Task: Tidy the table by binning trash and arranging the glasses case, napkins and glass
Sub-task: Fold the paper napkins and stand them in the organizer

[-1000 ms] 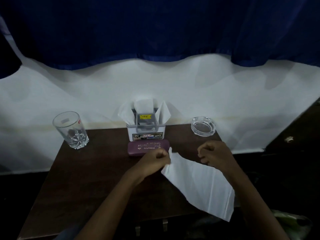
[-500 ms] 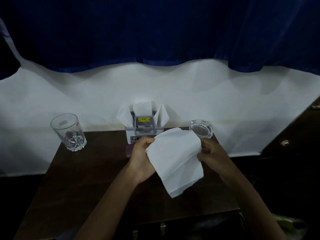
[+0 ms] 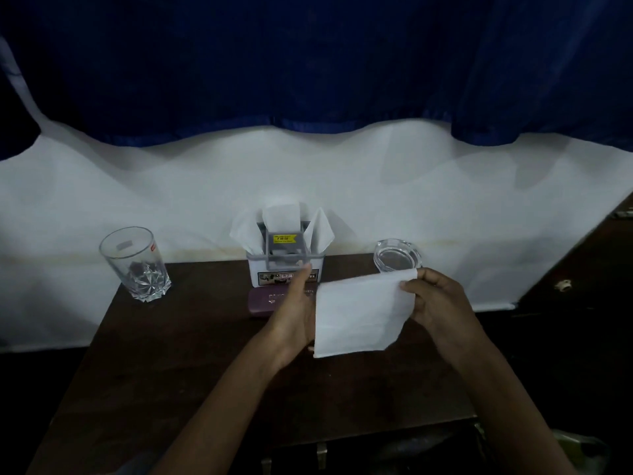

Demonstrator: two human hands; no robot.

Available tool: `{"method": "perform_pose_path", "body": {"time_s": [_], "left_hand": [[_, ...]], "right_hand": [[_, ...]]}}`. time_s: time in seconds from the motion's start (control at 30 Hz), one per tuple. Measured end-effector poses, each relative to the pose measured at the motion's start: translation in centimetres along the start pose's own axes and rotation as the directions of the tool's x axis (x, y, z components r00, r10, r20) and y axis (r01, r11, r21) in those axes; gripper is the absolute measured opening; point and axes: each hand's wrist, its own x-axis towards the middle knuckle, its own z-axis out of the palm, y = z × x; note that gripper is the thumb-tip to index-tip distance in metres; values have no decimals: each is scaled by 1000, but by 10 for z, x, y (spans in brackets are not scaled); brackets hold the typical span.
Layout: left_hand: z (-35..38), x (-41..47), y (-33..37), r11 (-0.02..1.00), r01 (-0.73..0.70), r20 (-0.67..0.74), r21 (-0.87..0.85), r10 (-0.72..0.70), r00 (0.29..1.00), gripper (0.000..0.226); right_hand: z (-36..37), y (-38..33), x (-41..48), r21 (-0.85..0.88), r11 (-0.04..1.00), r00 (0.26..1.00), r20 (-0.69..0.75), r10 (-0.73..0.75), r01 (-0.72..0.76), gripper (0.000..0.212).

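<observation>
- The right hand [image 3: 435, 303] pinches the upper right corner of a white napkin [image 3: 359, 313], holding it just above the dark table [image 3: 171, 354].
- The left hand [image 3: 296, 313] lays straight fingers along the napkin's left edge.
- The maroon glasses case [image 3: 262, 299] lies touching the front of the napkin holder [image 3: 286, 269].
- The drinking glass [image 3: 135, 265] stands at the far left corner, and the glass ashtray [image 3: 397, 257] at the far right.
</observation>
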Motion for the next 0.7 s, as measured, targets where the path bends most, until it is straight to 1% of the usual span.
{"method": "perform_pose_path", "body": {"time_s": [0.03,0.07,0.13,0.17,0.23,0.37,0.5,0.63,0.7], "left_hand": [[-1,2,-2,1000,0,12,21,-1,1000,54],[-2,3,-4,999,-30,-4,24,30,1000,48],[-2,2,-5,991,-126,-114,38,130,985,40],[-1,0,-4,983,-167,-145,70,176,974,34],[2,-3,-2,959,-233,-153,164,258,954,24],[0,-3,-3,915,-304,-183,267,357,916,25],[1,-1,-5,866,-364,-206,343,448,870,26],[2,-2,-3,813,-413,-234,410,532,814,24],[-1,-1,-4,774,-424,-231,470,572,787,26]], "right_hand": [[0,0,0,3,1000,1000,-12,11,-11,16],[-1,0,0,1,1000,1000,-21,18,-18,16],[0,0,0,-14,1000,999,-33,15,-16,17],[0,0,0,-21,1000,999,-38,13,-14,18],[1,0,-1,-49,999,999,-48,7,-9,18],[2,0,-1,-90,996,997,-74,4,-11,15],[3,0,-2,-157,987,994,-105,-41,24,17],[3,0,-2,-209,976,992,-96,-84,63,14],[3,1,-2,-220,973,991,-93,-93,70,13]]}}
